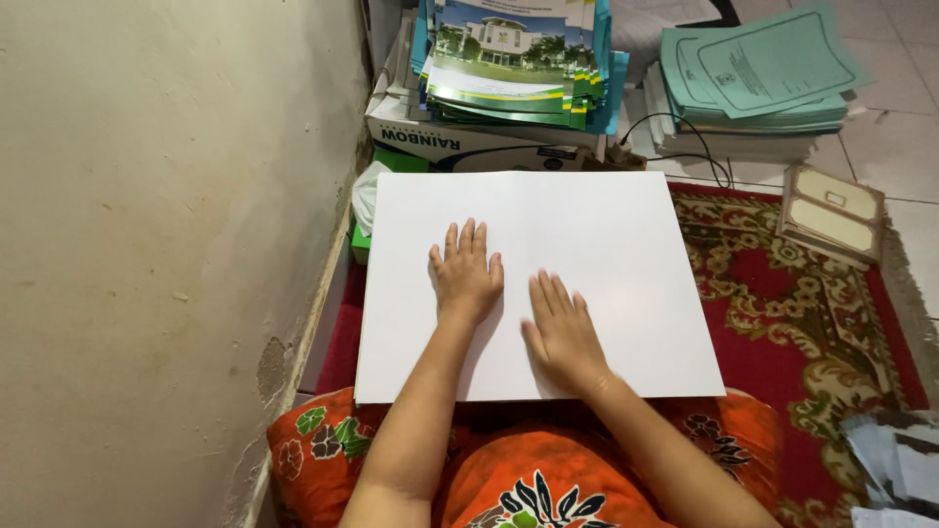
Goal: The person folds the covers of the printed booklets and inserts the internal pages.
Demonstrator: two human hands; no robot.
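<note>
The white sheet (548, 254) lay flat over the person's lap and the red patterned rug (802, 313), spread out under and beyond the fingers. The left hand (466, 276) pressed on it with fingers slightly spread and holding nothing; just right of it, the right hand (561, 332) lay flat, fingers together, also holding nothing. With only the palms pinning it, the sheet could probably slide or buckle along its centre fold. It looked large, blank, clean and faintly creased down the middle.

One white sheet (587, 244), two hands, one rug (812, 313), perhaps three paper stacks.
</note>
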